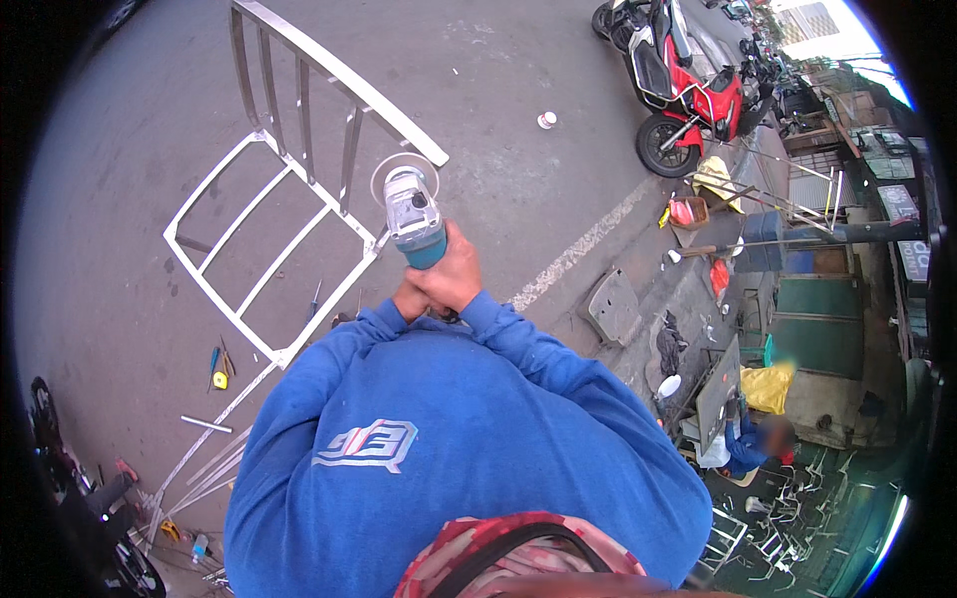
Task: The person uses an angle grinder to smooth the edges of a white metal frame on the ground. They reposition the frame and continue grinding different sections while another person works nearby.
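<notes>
Both of my hands are closed around an angle grinder [427, 251] with a teal body and a grey metal head. My right hand [460, 271] wraps its body from the right. Lower and to the left, my left hand [411, 299] grips the rear part, which is mostly hidden behind the hands and sleeves. The grinder's round disc [379, 182] lies close to the bare metal frame [344, 77], near the end of its top rail; whether they touch I cannot tell. Slatted and chair-like, the frame rests on the pavement with one barred side standing up.
Pliers [227, 357], a yellow tape measure [220, 381] and loose metal bars [207, 425] lie at the left. A white cup [546, 121] sits ahead. A red motorcycle [713, 100] is parked far right. Another person [743, 450] sits lower right near scattered metal frames.
</notes>
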`<state>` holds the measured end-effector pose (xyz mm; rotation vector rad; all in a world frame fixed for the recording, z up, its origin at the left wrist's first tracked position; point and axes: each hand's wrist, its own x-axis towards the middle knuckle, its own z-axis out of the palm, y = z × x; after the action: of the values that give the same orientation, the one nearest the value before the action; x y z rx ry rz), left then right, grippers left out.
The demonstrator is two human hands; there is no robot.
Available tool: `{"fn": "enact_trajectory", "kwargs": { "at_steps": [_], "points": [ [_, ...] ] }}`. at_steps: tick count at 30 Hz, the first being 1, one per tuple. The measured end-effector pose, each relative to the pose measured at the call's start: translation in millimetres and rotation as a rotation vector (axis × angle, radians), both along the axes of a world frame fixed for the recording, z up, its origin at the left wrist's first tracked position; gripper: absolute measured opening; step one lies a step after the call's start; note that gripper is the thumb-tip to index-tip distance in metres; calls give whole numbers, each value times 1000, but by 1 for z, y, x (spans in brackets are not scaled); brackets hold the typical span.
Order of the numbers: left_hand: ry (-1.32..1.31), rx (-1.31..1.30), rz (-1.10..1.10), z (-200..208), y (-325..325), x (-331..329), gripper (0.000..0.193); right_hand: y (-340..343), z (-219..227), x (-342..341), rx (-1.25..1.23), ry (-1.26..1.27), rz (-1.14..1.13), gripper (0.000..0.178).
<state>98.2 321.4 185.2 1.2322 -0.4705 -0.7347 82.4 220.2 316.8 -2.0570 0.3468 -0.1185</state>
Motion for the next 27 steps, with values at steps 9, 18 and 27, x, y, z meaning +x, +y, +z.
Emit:
{"fn": "enact_trajectory", "kwargs": {
  "at_steps": [9, 18, 27],
  "points": [
    [-34, 7, 23, 2, 1, 2, 46, -1, 6, 2, 5, -55, -4, 61],
    [-83, 21, 78, 4, 2, 0, 47, 1, 2, 3, 34, -44, -5, 65],
    [-125, 42, 124, 6, 8, 5, 48, 3, -5, 7, 54, -77, -8, 61]
  ]
}}
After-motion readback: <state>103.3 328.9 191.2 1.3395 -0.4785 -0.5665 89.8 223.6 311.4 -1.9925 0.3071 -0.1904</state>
